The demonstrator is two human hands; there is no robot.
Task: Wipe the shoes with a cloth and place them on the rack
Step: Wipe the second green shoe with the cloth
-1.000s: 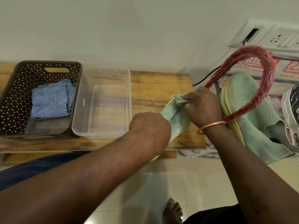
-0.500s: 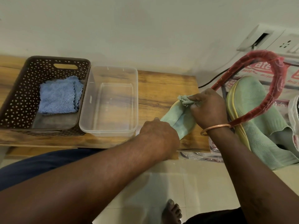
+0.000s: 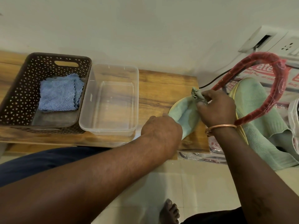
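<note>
- The left hand is curled round the near end of the green shoe. You only see the back of the hand; the fingers are tucked out of sight on the far side.
- That shoe is a soft knit, pale mint, with a thin yellowish sole edge. It sits tilted over the right end of the wooden worktop, toe pointing away from the person.
- The right hand has a scrunched-up greyish-green cloth pinched between thumb and fingers, right at the toe of the shoe. There's a smooth copper bangle on that wrist.
- The other shoe, same mint knit with a yellow sole rim, lies off past the worktop's right end. It's on crinkly printed plastic wrapping, and a curved red-wrapped hoop arches over it.
- The left side of the worktop has a dark brown plastic basket, rectangular, punched all over with little triangle holes, with a slot handle at the far end.
- Inside it is a folded fluffy blue cloth with zigzag edges.
- Just beside the basket, touching or nearly, is a clear plastic tub, rectangular with rounded corners.
- The worktop has a warm wood grain with darker streaks. The floor is glossy pale tile, with a bare foot at the bottom.
</note>
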